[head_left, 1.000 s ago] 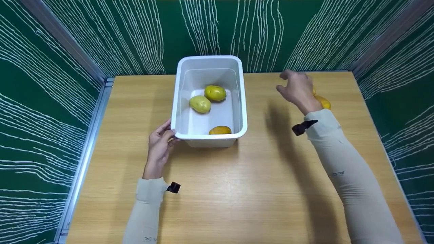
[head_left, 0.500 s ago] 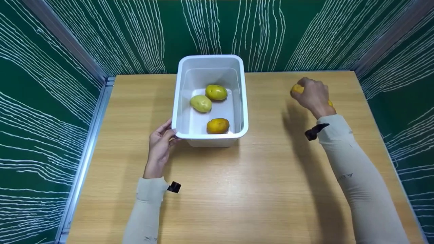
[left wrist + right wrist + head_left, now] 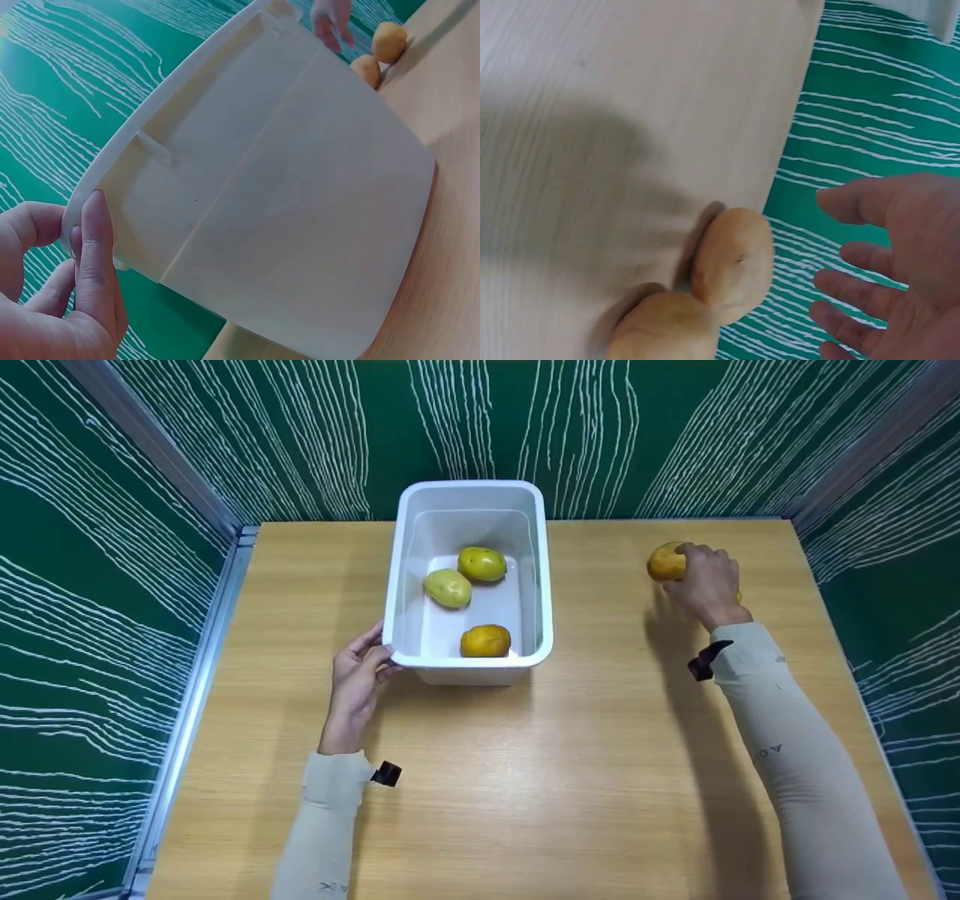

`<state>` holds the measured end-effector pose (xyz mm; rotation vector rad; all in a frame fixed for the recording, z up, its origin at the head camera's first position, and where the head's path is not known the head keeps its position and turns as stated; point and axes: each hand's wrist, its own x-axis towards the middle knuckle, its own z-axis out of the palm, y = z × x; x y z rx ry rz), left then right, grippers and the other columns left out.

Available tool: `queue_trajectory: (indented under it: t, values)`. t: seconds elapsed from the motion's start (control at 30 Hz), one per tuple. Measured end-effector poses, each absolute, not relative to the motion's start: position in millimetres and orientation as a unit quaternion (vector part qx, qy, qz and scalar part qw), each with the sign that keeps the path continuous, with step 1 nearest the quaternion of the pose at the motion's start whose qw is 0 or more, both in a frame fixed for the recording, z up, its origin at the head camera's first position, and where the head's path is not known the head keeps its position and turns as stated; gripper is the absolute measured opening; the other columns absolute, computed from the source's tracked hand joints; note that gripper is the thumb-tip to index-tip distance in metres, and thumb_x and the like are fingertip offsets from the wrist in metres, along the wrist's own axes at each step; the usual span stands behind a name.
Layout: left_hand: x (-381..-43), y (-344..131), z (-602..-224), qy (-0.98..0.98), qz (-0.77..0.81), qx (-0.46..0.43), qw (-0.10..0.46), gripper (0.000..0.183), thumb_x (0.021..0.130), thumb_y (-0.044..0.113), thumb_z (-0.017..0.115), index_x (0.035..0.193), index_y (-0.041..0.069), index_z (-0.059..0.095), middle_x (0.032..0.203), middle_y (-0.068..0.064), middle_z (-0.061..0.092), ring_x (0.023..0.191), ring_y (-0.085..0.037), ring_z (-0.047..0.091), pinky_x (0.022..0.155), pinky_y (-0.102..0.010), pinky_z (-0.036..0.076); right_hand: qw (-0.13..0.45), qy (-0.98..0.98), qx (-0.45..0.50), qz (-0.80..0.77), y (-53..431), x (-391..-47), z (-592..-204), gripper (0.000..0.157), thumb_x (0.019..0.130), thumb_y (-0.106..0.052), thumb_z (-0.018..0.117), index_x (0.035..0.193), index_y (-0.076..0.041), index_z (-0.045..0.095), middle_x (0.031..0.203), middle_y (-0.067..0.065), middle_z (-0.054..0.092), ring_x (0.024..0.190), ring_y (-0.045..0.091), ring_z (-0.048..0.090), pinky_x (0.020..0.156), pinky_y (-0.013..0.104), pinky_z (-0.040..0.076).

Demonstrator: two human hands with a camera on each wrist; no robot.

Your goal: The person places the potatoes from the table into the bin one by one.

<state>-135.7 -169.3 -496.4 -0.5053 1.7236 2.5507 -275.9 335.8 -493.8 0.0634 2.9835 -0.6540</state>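
Observation:
A white plastic bin (image 3: 474, 663) stands on the table, and my left hand (image 3: 354, 694) pinches its near left rim between thumb and fingers. Inside it lie three mangoes: a pale green mango (image 3: 448, 589), a greener mango (image 3: 482, 564) and an orange-yellow mango (image 3: 485, 641). At the back right, my right hand (image 3: 707, 585) has its thumb and forefinger against a yellow mango (image 3: 661, 561) in the head view. A second mango (image 3: 667, 330) sits beside the first, mostly hidden by the hand from above. The right wrist view instead shows spread fingers apart from both mangoes.
Green walls (image 3: 495, 420) with white wavy lines close off the wooden table (image 3: 480, 780) at the back and both sides. A metal rail (image 3: 187, 690) runs along the left edge. The bin's walls rise well above the mangoes in it.
My right hand has moved right and down to the yellow mango, its fingers closing from a loose spread. My left hand stays on the rim. The orange-yellow mango in the bin shows more fully.

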Motion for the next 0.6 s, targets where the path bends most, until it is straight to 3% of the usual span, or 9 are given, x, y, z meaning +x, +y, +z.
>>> queue_trajectory:
  t: [0.23, 0.6]
  values:
    - [-135.7, -168.5, -496.9, 0.538, 0.827, -0.164, 0.007, 0.052, 0.096, -0.015, 0.054, 0.148, -0.011, 0.052, 0.112, -0.008, 0.064, 0.069, -0.012, 0.064, 0.06, -0.018, 0.063, 0.045, 0.981, 0.019, -0.186, 345.3, -279.0, -500.3, 0.065, 0.097, -0.008, 0.074, 0.152, 0.008, 0.044, 0.15, 0.037, 0.046, 0.13, 0.056, 0.038, 0.116, 0.069, 0.032]
    - [-136.3, -168.8, -495.9, 0.538, 0.827, -0.166, 0.011, 0.052, 0.096, -0.015, 0.055, 0.148, -0.011, 0.052, 0.117, -0.01, 0.061, 0.074, -0.014, 0.066, 0.063, -0.018, 0.064, 0.068, 0.983, 0.024, -0.168, 357.1, -288.3, -507.1, 0.073, 0.1, -0.013, 0.072, 0.158, 0.006, 0.034, 0.157, 0.036, 0.037, 0.135, 0.057, 0.031, 0.122, 0.069, 0.025]
